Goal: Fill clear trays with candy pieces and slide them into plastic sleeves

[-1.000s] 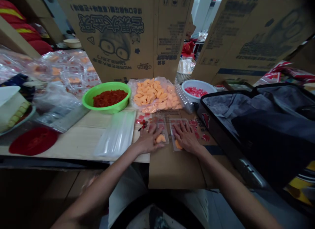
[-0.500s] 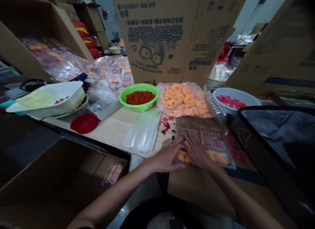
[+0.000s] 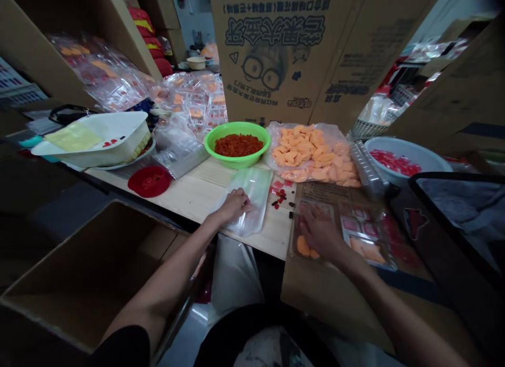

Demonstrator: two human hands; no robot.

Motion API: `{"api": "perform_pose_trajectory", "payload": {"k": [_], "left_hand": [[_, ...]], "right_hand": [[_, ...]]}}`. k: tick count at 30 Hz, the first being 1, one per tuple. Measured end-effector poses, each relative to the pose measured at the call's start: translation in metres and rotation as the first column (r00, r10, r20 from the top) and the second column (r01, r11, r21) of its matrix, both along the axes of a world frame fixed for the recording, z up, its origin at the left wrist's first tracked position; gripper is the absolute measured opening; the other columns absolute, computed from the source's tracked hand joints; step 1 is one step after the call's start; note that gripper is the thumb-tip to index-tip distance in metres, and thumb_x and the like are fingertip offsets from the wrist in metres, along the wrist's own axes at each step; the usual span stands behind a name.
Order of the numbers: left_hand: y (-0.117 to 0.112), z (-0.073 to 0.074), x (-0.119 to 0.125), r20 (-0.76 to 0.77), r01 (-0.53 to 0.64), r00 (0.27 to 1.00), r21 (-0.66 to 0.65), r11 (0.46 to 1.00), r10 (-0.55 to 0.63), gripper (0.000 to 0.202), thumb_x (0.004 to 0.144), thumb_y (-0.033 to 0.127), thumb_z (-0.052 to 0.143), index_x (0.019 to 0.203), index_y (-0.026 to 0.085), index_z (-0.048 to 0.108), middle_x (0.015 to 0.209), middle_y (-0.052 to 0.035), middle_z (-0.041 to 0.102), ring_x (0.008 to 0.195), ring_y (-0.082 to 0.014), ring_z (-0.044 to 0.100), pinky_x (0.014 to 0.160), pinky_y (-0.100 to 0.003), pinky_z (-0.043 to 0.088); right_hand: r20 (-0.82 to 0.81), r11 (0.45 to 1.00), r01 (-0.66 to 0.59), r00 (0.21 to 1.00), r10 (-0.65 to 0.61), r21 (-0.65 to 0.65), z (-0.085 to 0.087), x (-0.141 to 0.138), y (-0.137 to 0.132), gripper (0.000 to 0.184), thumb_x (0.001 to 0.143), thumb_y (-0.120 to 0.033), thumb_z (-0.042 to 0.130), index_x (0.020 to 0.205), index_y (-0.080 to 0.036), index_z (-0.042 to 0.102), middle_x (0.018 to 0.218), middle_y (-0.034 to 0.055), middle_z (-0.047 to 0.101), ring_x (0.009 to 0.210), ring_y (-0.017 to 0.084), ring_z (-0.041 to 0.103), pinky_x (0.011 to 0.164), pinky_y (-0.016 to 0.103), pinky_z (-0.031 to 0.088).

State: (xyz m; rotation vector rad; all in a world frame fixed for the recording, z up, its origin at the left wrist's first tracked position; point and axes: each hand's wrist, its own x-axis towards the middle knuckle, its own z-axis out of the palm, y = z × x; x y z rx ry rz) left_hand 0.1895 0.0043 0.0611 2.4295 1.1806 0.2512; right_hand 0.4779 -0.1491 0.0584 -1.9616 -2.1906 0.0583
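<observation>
My left hand (image 3: 234, 205) lies on a stack of clear plastic bags (image 3: 252, 185), its fingers curled and pinched at the top bag. Flat across a clear plastic tray (image 3: 292, 241) rests my right hand (image 3: 320, 231), fingers stretched out and partly covering the contents. Orange candy pieces (image 3: 305, 247) show at the tray's near end. Just right of that hand is a second clear tray (image 3: 369, 246) with pink squares and orange pieces. Small red and black candies (image 3: 279, 197) are scattered between the bags and the first tray.
Behind the bags are a green bowl (image 3: 236, 163) of red-orange bits and a bag of orange candies (image 3: 307, 151). A pale blue basin (image 3: 430, 156) stands right, a white tray (image 3: 87, 154) and red lid (image 3: 149, 182) left. An open carton (image 3: 94, 267) sits below the table edge.
My left hand has left the tray and moved left onto the plastic bags. My right hand stays on the tray. The view has shifted somewhat.
</observation>
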Motion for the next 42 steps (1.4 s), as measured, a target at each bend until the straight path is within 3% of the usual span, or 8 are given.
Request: {"api": "perform_pose_trajectory", "payload": {"k": [3,6,12,19,26,32,36,42], "left_hand": [[0.0,0.013,-0.022,0.035,0.134,0.991,-0.096,0.986,-0.132,0.044,0.08,0.052,0.075,0.106,0.019,0.065,0.107,-0.0062,0.057,0.097,-0.0215,0.052,0.089,-0.033,0.042],[0.0,0.013,-0.04,-0.026,0.088,0.996,-0.095,0.992,-0.091,0.037,0.075,0.05,0.079,0.098,0.022,0.069,0.106,-0.0044,0.06,0.102,-0.0233,0.051,0.093,-0.036,0.038],[-0.001,-0.005,-0.034,0.032,-0.035,0.999,-0.035,0.999,0.036,0.024,0.088,0.043,0.065,0.081,0.022,0.074,0.089,-0.0036,0.065,0.092,-0.0201,0.054,0.088,-0.032,0.04],[-0.014,0.013,-0.026,-0.142,-0.006,0.99,0.074,0.997,0.017,0.025,0.097,0.032,0.048,0.089,0.018,0.068,0.096,-0.0083,0.065,0.091,-0.023,0.058,0.082,-0.035,0.041],[-0.033,0.014,-0.055,0.032,-0.038,0.999,0.161,0.986,0.034,0.033,0.085,0.02,0.055,0.118,0.021,0.059,0.118,-0.0076,0.066,0.115,-0.0264,0.055,0.098,-0.042,0.042],[-0.029,0.005,-0.059,0.294,-0.166,0.95,0.19,0.968,0.105,0.027,0.098,0.026,0.043,0.109,0.02,0.066,0.102,-0.0076,0.072,0.096,-0.0192,0.066,0.087,-0.032,0.051],[-0.036,0.012,-0.037,0.248,-0.176,0.963,0.289,0.941,0.104,0.029,0.1,0.041,0.048,0.1,0.019,0.067,0.089,-0.006,0.072,0.082,-0.0173,0.067,0.077,-0.028,0.051],[-0.04,0.025,-0.019,0.249,-0.124,0.968,0.343,0.931,0.037,0.031,0.099,0.046,0.051,0.093,0.019,0.066,0.085,-0.0052,0.069,0.08,-0.0168,0.067,0.074,-0.026,0.052]], "right_hand": [[-0.118,0.99,-0.128,0.986,0.121,-0.059,0.026,-0.038,0.012,0.051,0.093,-0.022,0.04,0.143,-0.015,0.053,0.15,0.0169,0.048,0.141,0.03,0.041,0.114,0.047,0.036],[-0.204,0.976,-0.188,0.965,0.163,-0.109,0.036,-0.065,0.026,0.05,0.091,-0.021,0.045,0.139,-0.015,0.057,0.146,0.0165,0.051,0.138,0.028,0.044,0.113,0.044,0.037],[-0.24,0.977,-0.167,0.962,0.132,-0.133,0.049,-0.102,0.048,0.05,0.088,-0.016,0.046,0.137,-0.014,0.057,0.137,0.0155,0.056,0.127,0.028,0.051,0.107,0.042,0.04],[-0.082,0.969,-0.04,0.996,0.02,-0.245,0.045,-0.162,0.068,0.04,0.085,-0.024,0.055,0.124,-0.016,0.059,0.125,0.0169,0.059,0.118,0.034,0.053,0.094,0.05,0.047],[-0.076,0.98,0.032,0.996,-0.048,-0.196,0.028,-0.14,0.092,0.032,0.085,-0.01,0.049,0.113,-0.012,0.062,0.114,0.017,0.064,0.109,0.029,0.061,0.088,0.035,0.047],[-0.208,0.972,-0.076,0.978,0.029,-0.224,0.04,-0.118,0.088,0.041,0.082,-0.007,0.049,0.12,-0.01,0.064,0.118,0.0157,0.067,0.112,0.024,0.062,0.097,0.031,0.044],[-0.287,0.99,-0.098,0.956,0.066,-0.097,0.068,-0.132,0.075,0.054,0.088,-0.022,0.049,0.141,-0.015,0.05,0.135,0.0136,0.061,0.124,0.028,0.055,0.104,0.039,0.041],[-0.048,0.984,0.008,0.999,-0.017,-0.176,0.072,-0.14,0.07,0.035,0.086,-0.025,0.053,0.117,-0.014,0.063,0.112,0.0174,0.069,0.11,0.036,0.061,0.094,0.052,0.044]]}}
